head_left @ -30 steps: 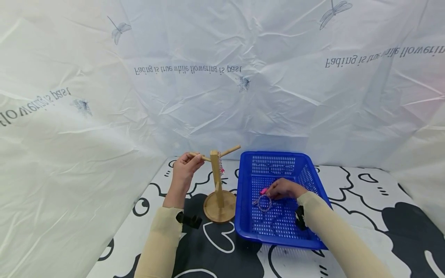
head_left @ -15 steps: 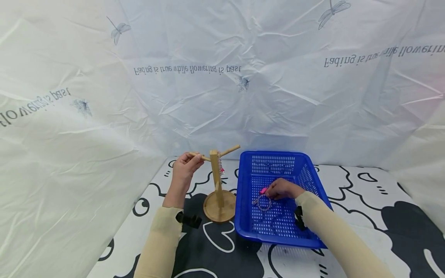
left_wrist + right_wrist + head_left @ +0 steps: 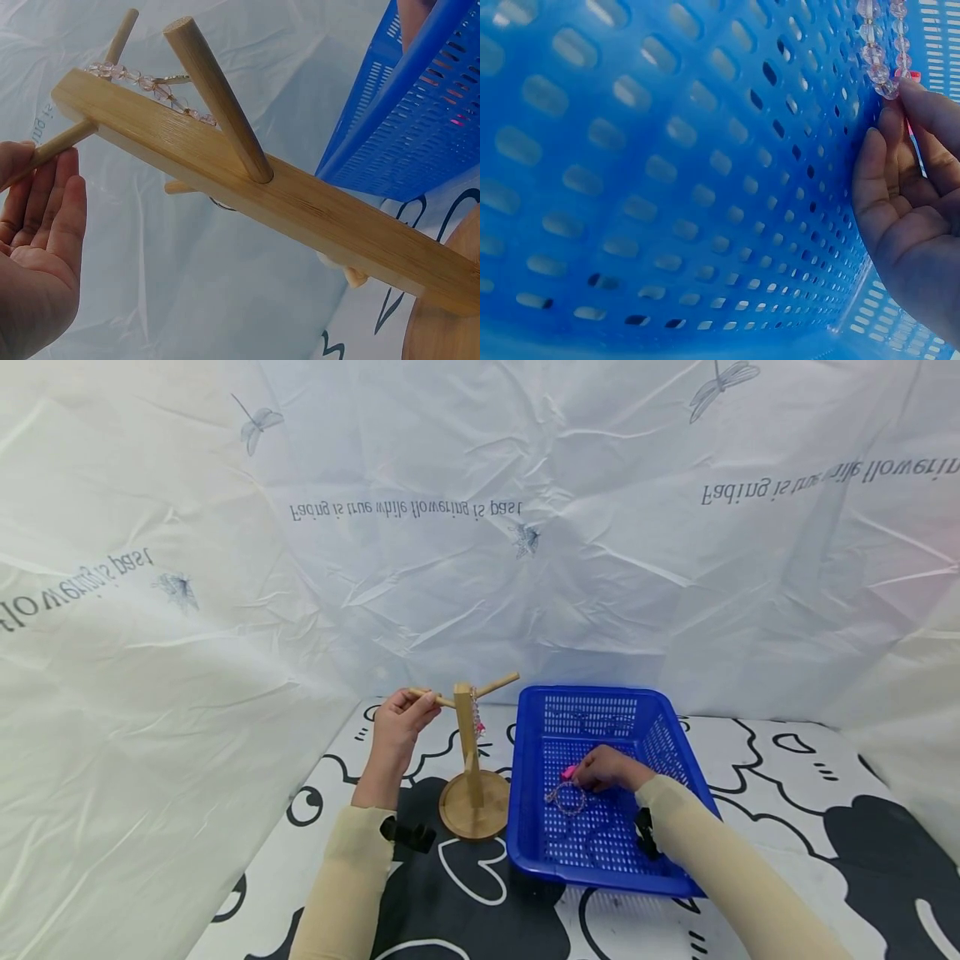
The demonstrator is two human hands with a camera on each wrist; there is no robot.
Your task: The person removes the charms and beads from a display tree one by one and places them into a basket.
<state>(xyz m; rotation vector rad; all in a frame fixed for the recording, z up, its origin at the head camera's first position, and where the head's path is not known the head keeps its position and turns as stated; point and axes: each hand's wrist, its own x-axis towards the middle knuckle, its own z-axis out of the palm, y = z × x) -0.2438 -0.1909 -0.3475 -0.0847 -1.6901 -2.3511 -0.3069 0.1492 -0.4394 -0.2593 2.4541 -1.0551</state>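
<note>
Up at the top of a wooden peg stand [image 3: 468, 743], my left hand [image 3: 401, 720] pinches one of its pegs between thumb and fingers. A pink and clear beaded bracelet [image 3: 161, 91] hangs from another peg beside the post. My right hand [image 3: 611, 767] is down inside the blue basket [image 3: 600, 878]. Its thumb and fingertips pinch a second pink, clear-beaded bracelet [image 3: 871, 54], whose loop hangs below the fingers in the head view. Something bright pink [image 3: 567, 772] shows right at these fingertips.
The stand's round base [image 3: 454, 811] sits just left of the basket on a black and white patterned cloth [image 3: 772, 827]. Behind rises a pale printed sheet [image 3: 480, 593], with another stretch of it along the left. Dark straps circle both wrists.
Both hands keep their places and their grips. The right forearm has shifted very slightly to the left.
</note>
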